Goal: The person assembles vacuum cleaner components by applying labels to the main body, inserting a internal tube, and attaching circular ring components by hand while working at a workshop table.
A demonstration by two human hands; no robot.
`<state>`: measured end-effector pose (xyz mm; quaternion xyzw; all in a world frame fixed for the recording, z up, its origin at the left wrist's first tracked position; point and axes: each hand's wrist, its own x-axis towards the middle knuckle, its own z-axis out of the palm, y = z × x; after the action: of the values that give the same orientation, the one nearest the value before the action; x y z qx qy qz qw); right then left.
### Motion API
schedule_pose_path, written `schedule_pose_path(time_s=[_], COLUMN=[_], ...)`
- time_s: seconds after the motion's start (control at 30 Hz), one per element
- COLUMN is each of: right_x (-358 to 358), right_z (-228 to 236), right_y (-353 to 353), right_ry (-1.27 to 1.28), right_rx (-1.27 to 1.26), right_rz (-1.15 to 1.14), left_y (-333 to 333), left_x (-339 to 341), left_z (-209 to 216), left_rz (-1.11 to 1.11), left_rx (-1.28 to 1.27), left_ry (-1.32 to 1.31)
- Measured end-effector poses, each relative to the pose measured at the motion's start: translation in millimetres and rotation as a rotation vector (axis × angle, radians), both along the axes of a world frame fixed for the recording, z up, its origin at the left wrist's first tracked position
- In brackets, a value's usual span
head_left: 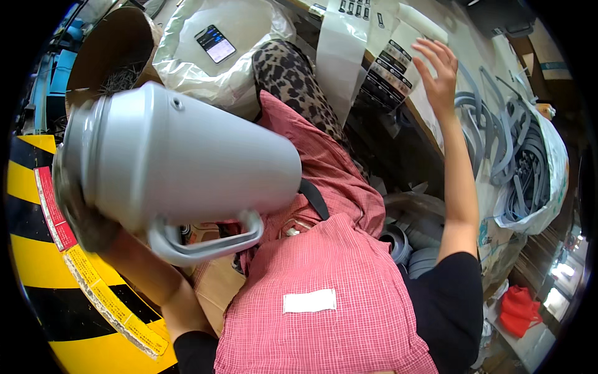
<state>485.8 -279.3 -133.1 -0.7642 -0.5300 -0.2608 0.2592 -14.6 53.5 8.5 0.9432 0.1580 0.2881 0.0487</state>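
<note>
A large glossy grey jug body [205,156] with a loop handle [212,249] lies tilted across the left of the view. Round its left end is my left hand [90,215], in a dark, soiled glove and closed on the jug; most of its fingers are behind the rim. My right hand [441,78], bare, is raised at the upper right with its fingers apart and nothing visible in them. Beside its fingertips hangs a strip of black and silver labels [387,78] over the table edge. A pale backing strip [341,59] droops to the left of the labels.
A phone [215,43] rests on a container covered in white plastic [171,65]. Left of it stands a brown drum [115,40] with small metal pieces. Grey curved handles [486,118] lie on the right-hand table [464,53], beside a filled white bag [557,156]. Striped yellow-black surface [31,262] at left.
</note>
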Motion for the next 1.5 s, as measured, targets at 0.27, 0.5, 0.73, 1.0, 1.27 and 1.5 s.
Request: schedule_pose_path(time_s=[0.27,0.5,0.73,1.0,1.27,1.5], right_x=[48,38,12,-94,-217,-245], right_z=[-64,-64,-57,9,38,25], right_y=[-2,-1,-2,8,38,66], right_ry=[0.436,0.435,0.312,0.466,1.816,1.713], right_rx=[-0.122,-0.069,0.024,0.145,-0.478,-0.607], right_rz=[-0.315,-0.355,-0.403,0.039,0.463,0.468], left_y=[75,66,42,-118,-172,-181], left_x=[136,174,164,48,18,19], left_z=[-189,-185,-220,-226,-225,-239], left_rz=[0.081,0.182,-0.075,0.105,-0.201,-0.138], left_rx=[-1.497,-1.351,-1.159,-0.585,-0.351,-0.336], left_ry=[-0.218,-0.048,-0.303,-0.457,-0.197,-0.268])
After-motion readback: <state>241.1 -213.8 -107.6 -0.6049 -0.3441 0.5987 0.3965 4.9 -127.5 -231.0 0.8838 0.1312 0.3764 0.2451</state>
